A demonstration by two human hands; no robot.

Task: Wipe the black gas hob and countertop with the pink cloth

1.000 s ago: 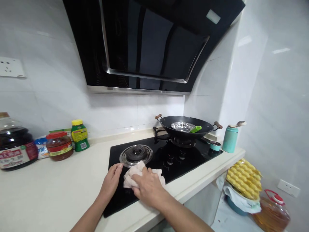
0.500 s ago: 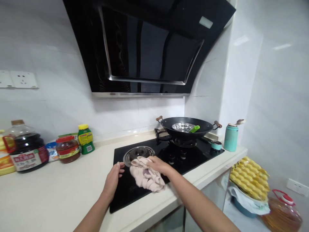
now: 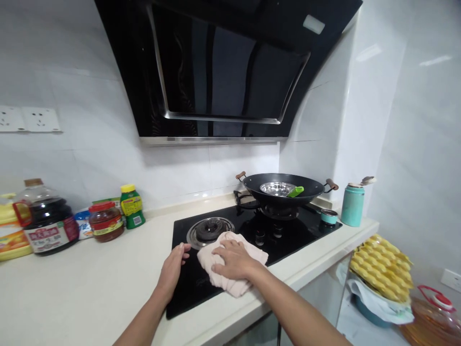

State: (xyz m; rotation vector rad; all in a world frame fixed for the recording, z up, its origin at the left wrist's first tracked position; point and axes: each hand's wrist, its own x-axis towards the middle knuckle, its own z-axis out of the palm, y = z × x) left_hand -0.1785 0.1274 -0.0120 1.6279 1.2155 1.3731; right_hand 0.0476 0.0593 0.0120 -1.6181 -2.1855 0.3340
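Note:
A pale pink cloth (image 3: 209,261) lies spread on the front left of the black glass cooktop (image 3: 194,288). My right hand (image 3: 234,261) rests flat on top of it, fingers apart. At the cooktop's left edge is my left hand (image 3: 173,269), fingers loosely bent and holding nothing. Just behind the cloth sits the left burner (image 3: 210,229), with no pan on it. On the other burner stands a black wok (image 3: 306,190) holding a shiny metal bowl (image 3: 275,188) and something with a green handle (image 3: 296,191).
A dark sauce jug (image 3: 50,235), a red-lidded jar (image 3: 105,223) and a green bottle (image 3: 132,209) line the counter's back left. A teal flask (image 3: 353,205) and its cup (image 3: 329,217) stand at the right. The black range hood (image 3: 223,72) hangs above. Yellow egg trays (image 3: 383,266) sit lower right.
The bunched cloth, gripped by my right hand before, is now spread flatter, with that hand laid open over it. My left hand has barely moved. The view has shifted slightly.

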